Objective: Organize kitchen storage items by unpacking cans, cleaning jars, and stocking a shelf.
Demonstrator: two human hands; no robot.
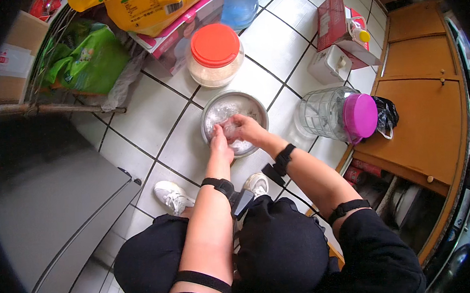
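Note:
A round metal basin (252, 101) stands on the tiled floor in front of my feet. Wet, shiny patches and small dark marks show on its inside. Both hands are inside the basin's outline, close together with fingers bent toward each other. My left hand (221, 144) is at the near left side, and my right hand (247, 129) reaches in from the right. Between the fingers is a pale, blurred patch; I cannot tell whether it is water or a held thing. Just beyond the basin stands a clear plastic jar (214, 77) with a red lid, partly filled with pale grains.
To the right, a large clear jar (322, 109) with a purple lid lies tilted by a wooden cabinet (417, 121). A white container (329, 64) and an opened red carton (330, 21) stand behind. Left are a green bag (90, 60) and a grey appliance-like panel (53, 171).

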